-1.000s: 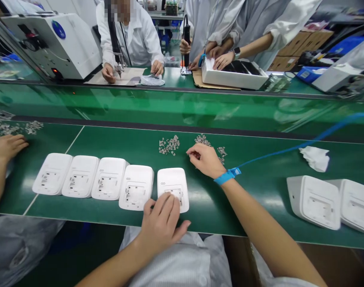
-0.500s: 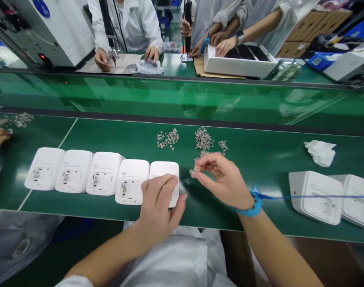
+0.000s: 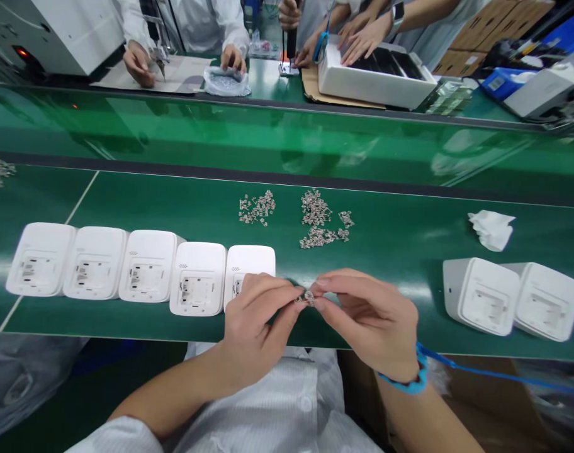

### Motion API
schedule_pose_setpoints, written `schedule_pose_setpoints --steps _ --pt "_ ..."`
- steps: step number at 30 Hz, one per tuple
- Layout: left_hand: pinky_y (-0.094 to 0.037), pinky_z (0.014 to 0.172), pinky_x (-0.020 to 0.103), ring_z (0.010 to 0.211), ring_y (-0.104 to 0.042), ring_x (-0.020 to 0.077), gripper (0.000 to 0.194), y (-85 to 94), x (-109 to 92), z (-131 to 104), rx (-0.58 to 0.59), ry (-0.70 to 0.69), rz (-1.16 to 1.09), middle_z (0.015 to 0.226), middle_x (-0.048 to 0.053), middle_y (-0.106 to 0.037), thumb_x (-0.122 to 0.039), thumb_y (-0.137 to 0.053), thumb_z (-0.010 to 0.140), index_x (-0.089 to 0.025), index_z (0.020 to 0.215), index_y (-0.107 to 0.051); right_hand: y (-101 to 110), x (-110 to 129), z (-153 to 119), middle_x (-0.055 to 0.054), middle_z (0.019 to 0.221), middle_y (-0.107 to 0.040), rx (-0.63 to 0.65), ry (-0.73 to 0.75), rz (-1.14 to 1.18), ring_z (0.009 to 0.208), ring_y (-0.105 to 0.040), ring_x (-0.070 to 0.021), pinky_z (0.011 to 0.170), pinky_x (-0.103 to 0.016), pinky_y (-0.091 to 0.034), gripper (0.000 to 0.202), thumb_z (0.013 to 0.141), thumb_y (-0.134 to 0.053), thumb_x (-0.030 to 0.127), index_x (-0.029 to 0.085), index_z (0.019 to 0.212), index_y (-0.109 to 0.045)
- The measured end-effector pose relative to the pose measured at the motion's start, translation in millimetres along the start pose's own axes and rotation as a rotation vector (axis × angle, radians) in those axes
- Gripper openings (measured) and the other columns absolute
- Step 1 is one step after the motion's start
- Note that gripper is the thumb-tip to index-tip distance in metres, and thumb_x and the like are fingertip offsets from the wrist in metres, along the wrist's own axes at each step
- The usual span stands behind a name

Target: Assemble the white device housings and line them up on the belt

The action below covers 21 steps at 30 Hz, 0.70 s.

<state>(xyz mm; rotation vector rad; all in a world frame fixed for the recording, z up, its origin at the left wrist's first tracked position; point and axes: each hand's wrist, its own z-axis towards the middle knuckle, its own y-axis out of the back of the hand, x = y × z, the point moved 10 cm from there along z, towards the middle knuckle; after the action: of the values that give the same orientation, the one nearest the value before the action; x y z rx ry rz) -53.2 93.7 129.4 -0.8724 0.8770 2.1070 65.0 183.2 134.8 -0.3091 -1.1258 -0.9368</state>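
My left hand (image 3: 261,330) and my right hand (image 3: 369,321) meet over the front part of the green table, fingertips pinched on small metal clips (image 3: 308,297). A blue strap circles my right wrist. Beside my left hand stands a white device (image 3: 250,261), partly hidden by it, at the right end of a row of several like it. Another white device (image 3: 197,280) in that row shows an open compartment. Beyond my hands lie piles of small metal pieces (image 3: 315,207), with a separate pile (image 3: 257,207) to their left.
Two more white devices (image 3: 492,302) stand at the right, with a crumpled white tissue (image 3: 492,229) behind them. A raised green ledge (image 3: 277,141) crosses behind the table (image 3: 391,242). People's hands work beyond it, near a white box (image 3: 376,82).
My right hand has come down from near the metal pile, and my left hand has closed in to meet it at the clips. The whole view has shifted slightly.
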Motion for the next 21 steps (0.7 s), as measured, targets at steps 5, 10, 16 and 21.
schedule_pose_setpoints --steps 5,10,16,21 --pt "-0.053 0.074 0.031 0.081 -0.065 0.0145 0.02 2.8 -2 -2 -0.032 -0.027 -0.019 0.093 0.005 -0.07 -0.004 -0.064 0.09 -0.017 0.104 -0.068 0 2 -6 0.0 0.092 -0.074 -0.019 -0.023 -0.042 0.083 -0.071 -0.0175 0.074 -0.031 -0.063 0.039 0.085 -0.07 0.002 0.029 0.114 -0.068" --pt "-0.051 0.073 0.031 0.08 -0.065 0.0141 0.023 1.0 -5 -5 -0.009 -0.046 0.019 0.094 0.004 -0.071 -0.002 -0.063 0.089 -0.018 0.106 -0.067 0 12 -6 -0.001 0.091 -0.074 0.02 0.001 -0.257 0.08 -0.072 -0.0183 0.071 -0.031 -0.063 0.031 0.088 -0.07 0.008 0.028 0.11 -0.067" --pt "-0.046 0.069 0.031 0.075 -0.063 0.0136 0.023 -0.4 -16 -8 0.005 -0.13 0.166 0.09 0.004 -0.07 0.001 -0.06 0.089 -0.015 0.105 -0.065 -6 26 -6 0.001 0.091 -0.074 0.029 0.047 -0.527 0.076 -0.072 -0.0177 0.067 -0.029 -0.061 0.027 0.092 -0.065 0.012 0.031 0.112 -0.063" --pt "-0.044 0.067 0.032 0.075 -0.062 0.0146 0.022 -3.0 -20 -9 0.023 -0.167 0.255 0.089 0.005 -0.069 0.003 -0.062 0.087 -0.013 0.102 -0.063 -6 25 -3 -0.003 0.096 -0.073 -0.015 0.115 -0.65 0.084 -0.07 -0.0201 0.073 -0.032 -0.059 0.036 0.094 -0.059 0.007 0.032 0.12 -0.064"
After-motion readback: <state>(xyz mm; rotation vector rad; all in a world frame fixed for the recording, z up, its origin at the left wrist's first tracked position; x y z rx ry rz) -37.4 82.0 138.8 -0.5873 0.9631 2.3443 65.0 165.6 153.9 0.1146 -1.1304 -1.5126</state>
